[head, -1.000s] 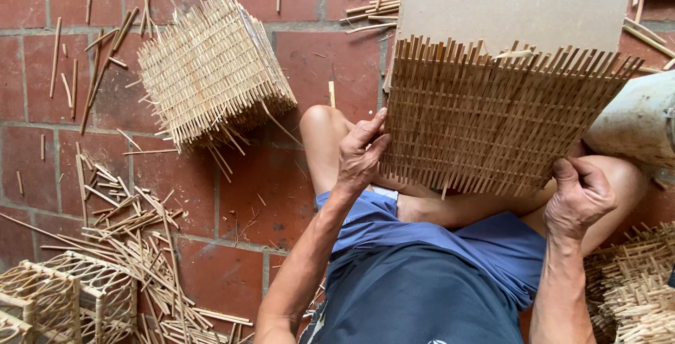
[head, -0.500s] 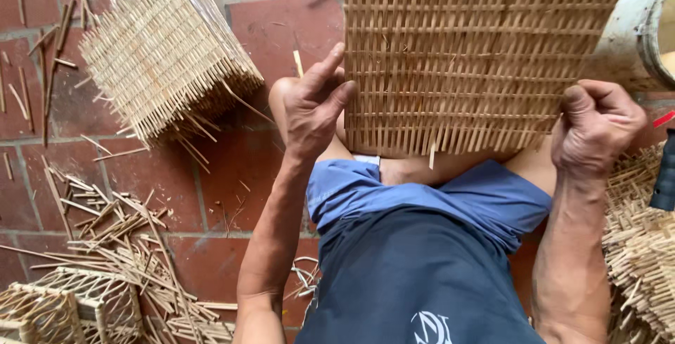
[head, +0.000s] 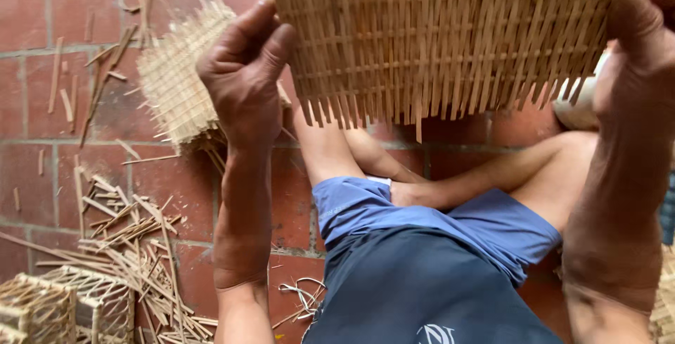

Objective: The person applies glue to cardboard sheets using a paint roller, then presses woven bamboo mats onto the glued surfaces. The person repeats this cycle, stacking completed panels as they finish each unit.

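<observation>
Raised closer now, woven bamboo panel fills both hands' grip.

Both hands, left hand and right hand, hold a woven bamboo panel above the brick floor.

The person wears bright blue cloth shorts and a dark navy shirt with a small pale emblem low on its front. Both forearms are bare and sleeveless down to the left hand and the right hand; the legs below the shorts are bare too.
</observation>
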Motion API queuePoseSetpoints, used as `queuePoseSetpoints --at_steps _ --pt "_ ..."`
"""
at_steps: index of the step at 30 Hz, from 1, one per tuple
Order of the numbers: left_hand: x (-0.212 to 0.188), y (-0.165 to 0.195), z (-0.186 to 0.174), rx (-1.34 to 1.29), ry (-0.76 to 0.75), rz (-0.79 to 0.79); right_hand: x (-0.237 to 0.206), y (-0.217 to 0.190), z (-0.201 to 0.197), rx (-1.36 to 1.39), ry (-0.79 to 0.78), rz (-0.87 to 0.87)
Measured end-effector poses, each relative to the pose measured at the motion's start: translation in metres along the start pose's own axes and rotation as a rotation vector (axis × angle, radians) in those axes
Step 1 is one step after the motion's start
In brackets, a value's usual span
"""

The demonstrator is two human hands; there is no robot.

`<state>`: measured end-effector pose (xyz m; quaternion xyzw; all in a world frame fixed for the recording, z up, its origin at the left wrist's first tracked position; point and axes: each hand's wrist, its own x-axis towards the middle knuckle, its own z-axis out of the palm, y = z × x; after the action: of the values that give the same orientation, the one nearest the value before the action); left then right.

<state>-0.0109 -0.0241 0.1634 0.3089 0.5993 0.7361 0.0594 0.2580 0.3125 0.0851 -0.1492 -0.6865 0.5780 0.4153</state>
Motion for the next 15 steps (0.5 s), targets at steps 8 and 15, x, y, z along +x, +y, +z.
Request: queuePoseSetpoints --at_steps 8,15 --pt "0.01 0.057 -0.093 0.205 0.221 0.215 0.085 -0.036 0.14 0.164 -0.26 -0.131" --pt "-0.008 0.051 -0.164 0.389 0.471 0.085 0.115 0.011 0.249 0.325 -0.404 -0.075"
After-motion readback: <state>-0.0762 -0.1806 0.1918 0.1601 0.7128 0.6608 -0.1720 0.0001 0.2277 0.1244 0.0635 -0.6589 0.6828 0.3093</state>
